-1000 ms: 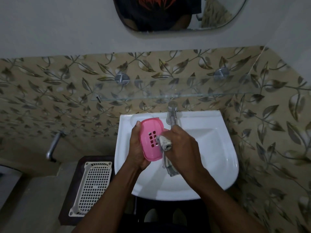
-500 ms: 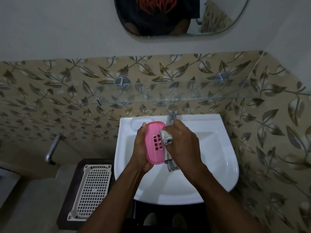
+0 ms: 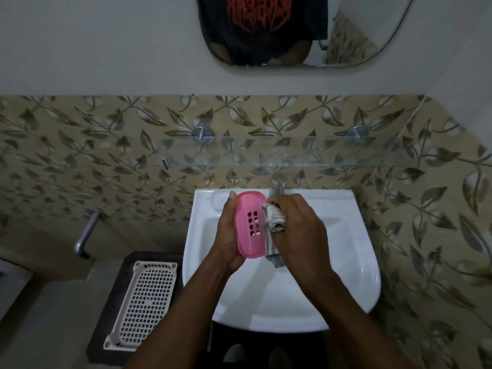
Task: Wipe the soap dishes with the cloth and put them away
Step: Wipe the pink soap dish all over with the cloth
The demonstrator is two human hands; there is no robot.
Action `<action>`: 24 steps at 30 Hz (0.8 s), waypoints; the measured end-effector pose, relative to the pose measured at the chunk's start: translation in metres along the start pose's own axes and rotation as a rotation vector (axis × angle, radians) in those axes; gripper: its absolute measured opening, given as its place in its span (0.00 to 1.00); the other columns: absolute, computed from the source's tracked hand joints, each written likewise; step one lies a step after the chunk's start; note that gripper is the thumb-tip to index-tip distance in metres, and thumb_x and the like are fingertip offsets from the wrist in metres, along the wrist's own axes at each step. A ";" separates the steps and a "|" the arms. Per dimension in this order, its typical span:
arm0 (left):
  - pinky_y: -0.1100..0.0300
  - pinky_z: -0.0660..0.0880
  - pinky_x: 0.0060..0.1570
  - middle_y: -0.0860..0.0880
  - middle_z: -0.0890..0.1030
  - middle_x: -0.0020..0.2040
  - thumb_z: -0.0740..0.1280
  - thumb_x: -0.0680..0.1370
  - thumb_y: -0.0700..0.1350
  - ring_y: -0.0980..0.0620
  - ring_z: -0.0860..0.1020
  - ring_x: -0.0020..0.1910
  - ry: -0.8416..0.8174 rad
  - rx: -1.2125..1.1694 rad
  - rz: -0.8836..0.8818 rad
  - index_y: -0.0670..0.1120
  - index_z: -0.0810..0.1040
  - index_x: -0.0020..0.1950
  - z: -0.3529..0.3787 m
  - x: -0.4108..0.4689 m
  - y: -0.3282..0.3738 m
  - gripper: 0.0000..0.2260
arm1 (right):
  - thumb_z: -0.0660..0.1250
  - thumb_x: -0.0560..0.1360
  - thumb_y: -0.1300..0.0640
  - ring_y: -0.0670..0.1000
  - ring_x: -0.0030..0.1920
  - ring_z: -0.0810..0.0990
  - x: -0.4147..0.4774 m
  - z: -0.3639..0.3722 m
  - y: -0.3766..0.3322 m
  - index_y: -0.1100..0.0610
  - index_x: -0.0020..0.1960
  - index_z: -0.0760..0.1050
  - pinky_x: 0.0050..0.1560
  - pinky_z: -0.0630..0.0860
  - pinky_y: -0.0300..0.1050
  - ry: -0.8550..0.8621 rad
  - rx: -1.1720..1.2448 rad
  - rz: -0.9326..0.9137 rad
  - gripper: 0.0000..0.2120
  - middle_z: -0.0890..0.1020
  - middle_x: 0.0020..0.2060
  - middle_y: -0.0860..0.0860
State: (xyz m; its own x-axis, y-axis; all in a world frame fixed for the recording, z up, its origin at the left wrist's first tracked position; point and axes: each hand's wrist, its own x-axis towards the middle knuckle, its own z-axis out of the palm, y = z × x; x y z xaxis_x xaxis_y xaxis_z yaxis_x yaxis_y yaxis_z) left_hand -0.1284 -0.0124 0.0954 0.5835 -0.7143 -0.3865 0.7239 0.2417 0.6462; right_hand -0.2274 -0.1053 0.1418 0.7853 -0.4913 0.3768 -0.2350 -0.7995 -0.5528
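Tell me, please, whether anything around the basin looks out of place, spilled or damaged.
Nothing stands out. The left hand holds the pink soap dish over the white basin while the right hand presses the rolled cloth against it. The white mesh tray lies flat beside the basin.

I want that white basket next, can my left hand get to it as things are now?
Probably not yet. The left hand is full, its grip closed around the pink soap dish over the sink. The white basket itself lies uncovered, low on that same side.
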 end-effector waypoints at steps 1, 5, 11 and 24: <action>0.48 0.78 0.52 0.39 0.82 0.51 0.64 0.70 0.68 0.42 0.81 0.47 -0.001 0.001 -0.003 0.41 0.79 0.59 0.000 0.000 0.001 0.33 | 0.74 0.68 0.62 0.55 0.48 0.81 -0.004 0.004 -0.002 0.55 0.59 0.77 0.47 0.82 0.51 -0.023 -0.006 -0.026 0.20 0.81 0.52 0.54; 0.48 0.77 0.52 0.37 0.78 0.50 0.68 0.66 0.68 0.41 0.78 0.46 -0.031 -0.027 -0.071 0.36 0.74 0.61 0.004 -0.001 0.003 0.39 | 0.74 0.64 0.63 0.55 0.49 0.82 -0.032 0.028 -0.012 0.54 0.58 0.80 0.49 0.82 0.51 -0.140 0.093 -0.117 0.23 0.83 0.52 0.53; 0.47 0.75 0.54 0.37 0.81 0.47 0.64 0.72 0.67 0.42 0.81 0.44 -0.009 -0.047 -0.039 0.37 0.82 0.54 0.002 0.000 -0.002 0.33 | 0.70 0.69 0.57 0.52 0.49 0.82 -0.029 0.028 -0.007 0.55 0.56 0.81 0.57 0.79 0.44 -0.103 0.182 -0.021 0.15 0.83 0.50 0.52; 0.51 0.79 0.52 0.41 0.85 0.48 0.56 0.78 0.65 0.45 0.84 0.48 -0.024 -0.038 -0.116 0.42 0.86 0.50 0.003 -0.001 -0.010 0.30 | 0.77 0.65 0.64 0.55 0.46 0.83 0.001 0.032 -0.004 0.56 0.52 0.83 0.51 0.82 0.49 -0.076 -0.016 -0.051 0.16 0.86 0.46 0.53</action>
State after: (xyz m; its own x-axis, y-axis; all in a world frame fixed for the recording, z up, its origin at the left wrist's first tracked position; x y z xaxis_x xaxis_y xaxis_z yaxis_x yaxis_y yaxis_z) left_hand -0.1372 -0.0159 0.0912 0.4868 -0.7540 -0.4410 0.7994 0.1811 0.5728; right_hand -0.2071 -0.0916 0.1212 0.8377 -0.4225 0.3462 -0.2019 -0.8284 -0.5225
